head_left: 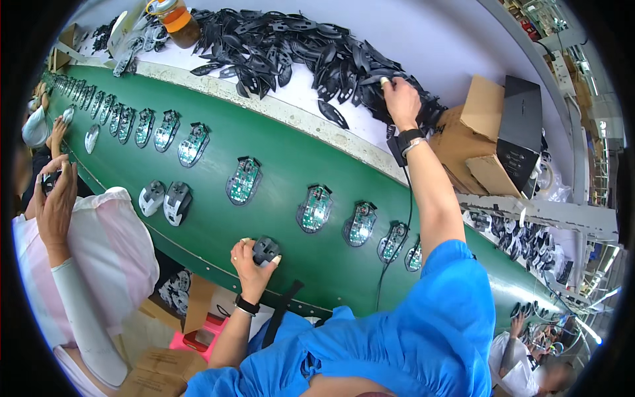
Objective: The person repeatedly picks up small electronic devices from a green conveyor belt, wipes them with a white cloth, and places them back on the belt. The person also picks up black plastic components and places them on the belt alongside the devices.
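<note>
My left hand point(249, 270) grips a dark computer mouse point(266, 249) at the near edge of the green conveyor belt point(278, 278), thumb and fingers on its sides. My right hand point(402, 104) stretches over the belt to the far shelf, fingers closed on a black plastic mouse part point(376, 81) at the right end of a pile of such parts point(264, 43). Its fingertips are partly hidden. A row of open mouse bases with green circuit boards point(244, 180) runs along the belt. Two assembled mice point(177, 203) sit left of my left hand.
Cardboard boxes point(466, 142) stand right of my right forearm. A dark cable point(409, 192) hangs across the belt beside that arm. An orange-lidded jar point(177, 25) stands on the far shelf. At the left, a co-worker's hand point(56, 205) holds a mouse. A pink stool point(198, 336) is below the belt.
</note>
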`<state>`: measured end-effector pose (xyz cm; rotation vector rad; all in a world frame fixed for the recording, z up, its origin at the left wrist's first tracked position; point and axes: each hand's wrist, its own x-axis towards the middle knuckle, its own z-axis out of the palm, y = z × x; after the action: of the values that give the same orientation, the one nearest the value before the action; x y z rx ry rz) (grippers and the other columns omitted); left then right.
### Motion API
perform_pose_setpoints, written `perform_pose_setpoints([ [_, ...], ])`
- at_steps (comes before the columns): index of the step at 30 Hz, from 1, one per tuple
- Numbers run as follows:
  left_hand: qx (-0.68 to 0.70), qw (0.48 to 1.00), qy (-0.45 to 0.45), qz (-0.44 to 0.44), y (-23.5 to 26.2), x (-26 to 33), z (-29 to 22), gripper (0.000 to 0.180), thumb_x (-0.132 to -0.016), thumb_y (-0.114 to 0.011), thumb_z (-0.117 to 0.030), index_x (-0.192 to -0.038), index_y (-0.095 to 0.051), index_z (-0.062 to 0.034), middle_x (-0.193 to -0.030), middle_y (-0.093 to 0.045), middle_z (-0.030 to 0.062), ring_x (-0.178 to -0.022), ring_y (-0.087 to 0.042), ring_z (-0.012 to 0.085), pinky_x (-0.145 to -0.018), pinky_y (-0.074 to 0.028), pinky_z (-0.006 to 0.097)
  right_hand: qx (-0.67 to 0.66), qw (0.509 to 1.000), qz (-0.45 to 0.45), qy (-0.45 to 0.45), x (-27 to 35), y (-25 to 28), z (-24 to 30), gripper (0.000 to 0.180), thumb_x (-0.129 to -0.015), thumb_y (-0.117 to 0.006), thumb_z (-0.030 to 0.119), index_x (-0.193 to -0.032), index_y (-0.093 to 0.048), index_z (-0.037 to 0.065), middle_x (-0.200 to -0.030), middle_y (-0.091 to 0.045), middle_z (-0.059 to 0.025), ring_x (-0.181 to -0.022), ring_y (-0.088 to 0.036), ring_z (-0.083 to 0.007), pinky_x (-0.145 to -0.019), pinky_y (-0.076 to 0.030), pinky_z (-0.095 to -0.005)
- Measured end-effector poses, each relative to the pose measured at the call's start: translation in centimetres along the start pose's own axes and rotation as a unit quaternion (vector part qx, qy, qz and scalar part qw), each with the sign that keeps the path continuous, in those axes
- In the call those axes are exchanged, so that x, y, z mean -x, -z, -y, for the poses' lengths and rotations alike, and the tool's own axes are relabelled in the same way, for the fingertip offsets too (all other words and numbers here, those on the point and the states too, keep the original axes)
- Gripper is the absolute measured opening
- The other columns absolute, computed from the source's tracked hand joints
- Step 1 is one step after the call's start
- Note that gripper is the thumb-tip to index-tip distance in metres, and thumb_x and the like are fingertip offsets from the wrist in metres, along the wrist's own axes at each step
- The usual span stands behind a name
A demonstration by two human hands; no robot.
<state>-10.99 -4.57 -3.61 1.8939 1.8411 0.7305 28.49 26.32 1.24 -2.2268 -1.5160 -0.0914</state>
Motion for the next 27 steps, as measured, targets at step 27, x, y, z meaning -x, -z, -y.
perform_pose_setpoints([
  [27, 0.624, 0.76, 0.144, 0.115, 7.0, -0.1, -16.3, 0.021, -0.091, -0.061, -0.018, -0.103, -0.051, -0.0029, -0.089, -0.059, 0.0025, -0.075, -0.056, 0.0051, -0.063, -0.047, 0.021, -0.604, 0.725, 0.311, -0.111, 34.0, 24.0, 7.7, 0.012, -0.083, -0.068, 0.005, -0.092, -0.063, -0.001, -0.079, -0.066, -0.0046, -0.067, -0.061, -0.0088, -0.061, -0.05, -0.0233],
])
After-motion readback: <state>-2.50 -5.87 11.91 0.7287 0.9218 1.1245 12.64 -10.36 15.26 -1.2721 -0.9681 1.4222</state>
